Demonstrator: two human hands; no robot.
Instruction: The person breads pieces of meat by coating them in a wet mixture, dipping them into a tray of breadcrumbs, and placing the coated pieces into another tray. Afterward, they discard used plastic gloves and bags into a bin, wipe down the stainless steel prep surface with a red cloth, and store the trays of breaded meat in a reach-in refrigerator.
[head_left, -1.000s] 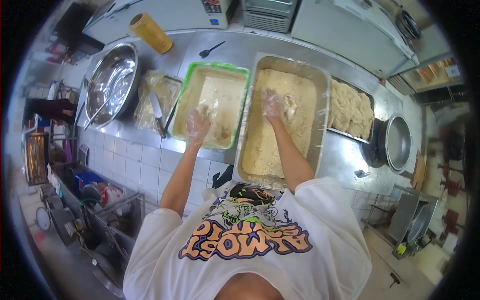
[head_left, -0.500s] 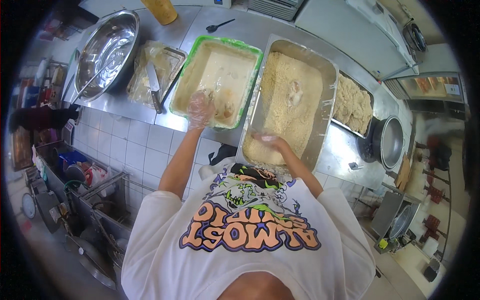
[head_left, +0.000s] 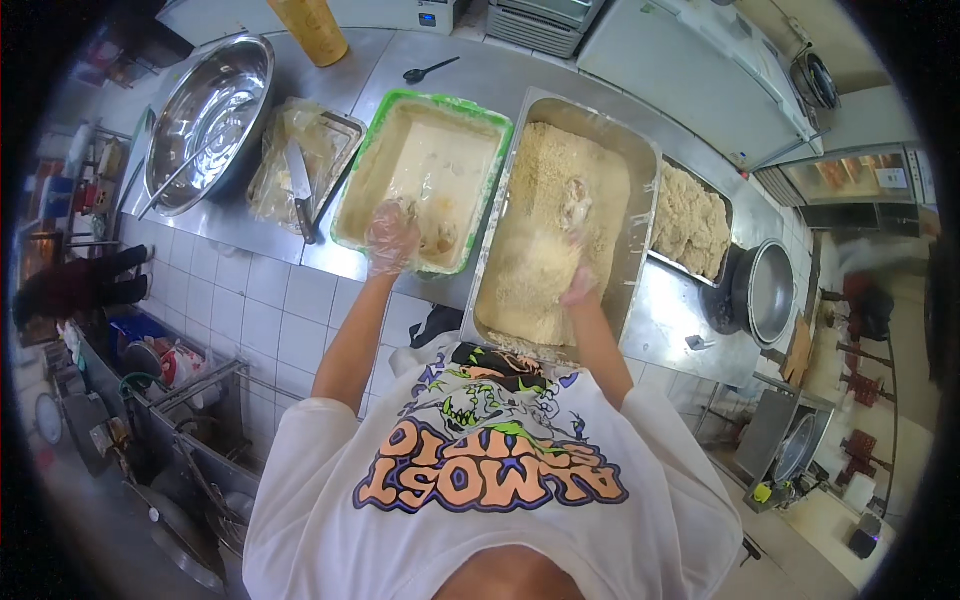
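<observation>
My left hand (head_left: 392, 238), in a clear plastic glove, is down in the near left part of a green-rimmed tub (head_left: 438, 98) of pale batter (head_left: 445, 150). Its fingers curl round something at the batter's surface that I cannot make out. Close beside it, a lumpy piece (head_left: 445, 235) shows in the batter. To the right stands a deep metal pan (head_left: 645, 180) of pale yellow breading (head_left: 540, 185). Over it my right hand (head_left: 580, 280) is blurred, its fingers stretched forward, with loose breading flying ahead of them. A wet, batter-coated piece (head_left: 577, 200) lies on the breading just beyond.
Left of the tub are a knife (head_left: 298, 175) on a plastic-covered tray (head_left: 340, 150) and a large steel bowl (head_left: 205, 120). A black spoon (head_left: 430, 70) lies behind the tub. Right of the pan stand a tray of breaded pieces (head_left: 690, 220) and a round metal pan (head_left: 772, 290).
My right hand has moved from the near left of the breading toward the middle right, throwing crumbs forward at the coated piece. My left hand stays in the batter. The view has shifted slightly.
</observation>
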